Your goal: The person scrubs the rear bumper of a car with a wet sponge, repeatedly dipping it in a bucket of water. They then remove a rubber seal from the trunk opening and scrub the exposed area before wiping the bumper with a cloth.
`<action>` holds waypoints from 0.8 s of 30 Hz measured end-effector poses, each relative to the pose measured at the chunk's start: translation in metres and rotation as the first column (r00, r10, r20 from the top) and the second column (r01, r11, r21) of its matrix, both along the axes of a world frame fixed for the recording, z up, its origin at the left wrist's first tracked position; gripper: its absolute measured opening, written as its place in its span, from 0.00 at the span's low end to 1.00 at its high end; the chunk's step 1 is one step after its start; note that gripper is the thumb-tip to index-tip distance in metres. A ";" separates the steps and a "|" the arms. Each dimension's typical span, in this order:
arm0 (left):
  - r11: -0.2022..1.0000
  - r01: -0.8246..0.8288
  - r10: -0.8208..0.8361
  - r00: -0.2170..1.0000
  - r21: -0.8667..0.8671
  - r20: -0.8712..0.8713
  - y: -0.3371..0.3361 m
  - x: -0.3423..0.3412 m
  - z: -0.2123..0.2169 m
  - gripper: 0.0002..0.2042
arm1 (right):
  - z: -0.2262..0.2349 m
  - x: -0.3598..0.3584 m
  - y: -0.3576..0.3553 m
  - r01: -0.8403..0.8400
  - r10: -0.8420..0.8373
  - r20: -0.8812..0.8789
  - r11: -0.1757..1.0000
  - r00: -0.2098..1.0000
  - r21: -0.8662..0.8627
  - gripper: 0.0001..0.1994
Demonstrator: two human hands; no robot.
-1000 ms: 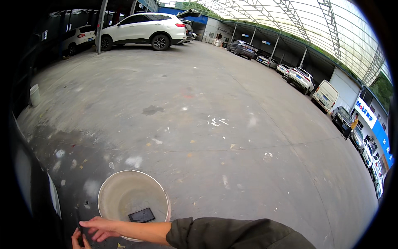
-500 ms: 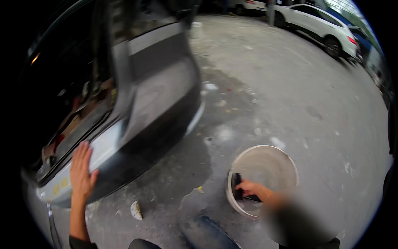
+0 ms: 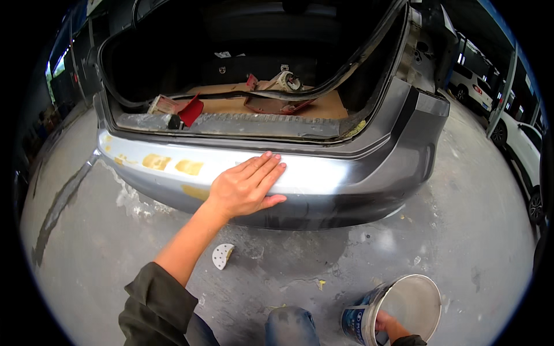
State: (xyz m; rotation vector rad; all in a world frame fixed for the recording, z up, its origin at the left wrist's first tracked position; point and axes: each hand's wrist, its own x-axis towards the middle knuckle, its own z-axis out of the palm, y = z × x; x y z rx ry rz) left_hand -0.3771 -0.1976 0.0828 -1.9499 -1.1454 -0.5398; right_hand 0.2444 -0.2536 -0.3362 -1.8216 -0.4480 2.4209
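My left hand point(image 3: 245, 187) lies flat on the upper face of a grey car's rear bumper point(image 3: 323, 176), fingers stretched out and thumb apart. A sanded silver-white band with yellowish filler patches point(image 3: 188, 167) runs along that part of the bumper. At the lower right, my right hand point(image 3: 385, 320) reaches into a round plastic bucket point(image 3: 437, 300) with a dark blue label. Its fingers are closed on a black block, which is mostly hidden now by the bucket's wall and my hand.
Above the bumper gapes the trunk, with a cardboard sheet point(image 3: 222, 106) and loose red and grey parts inside. A white perforated sanding disc point(image 3: 221, 256), partly folded, lies on the stained concrete floor point(image 3: 473, 230). White cars point(image 3: 519, 144) stand at the far right.
My view has swung left to face the car's rear. My left hand still rests flat on the bumper. The right hand remains in the bucket, with less of the black block showing.
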 end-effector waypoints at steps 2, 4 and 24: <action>0.998 0.050 -0.053 0.996 0.046 0.069 0.013 0.003 -0.004 0.27 | 0.040 0.047 0.011 0.112 -0.120 0.089 0.990 0.989 0.088 0.16; 0.998 0.057 -0.060 0.994 0.033 0.089 0.014 -0.004 -0.003 0.28 | 0.137 0.009 0.023 0.157 -0.167 0.056 0.978 0.984 0.140 0.19; 0.908 0.382 -0.297 0.879 -0.175 0.374 0.013 -0.008 0.001 0.32 | 0.487 -0.391 0.087 0.713 -0.402 -0.589 0.401 0.701 0.575 0.23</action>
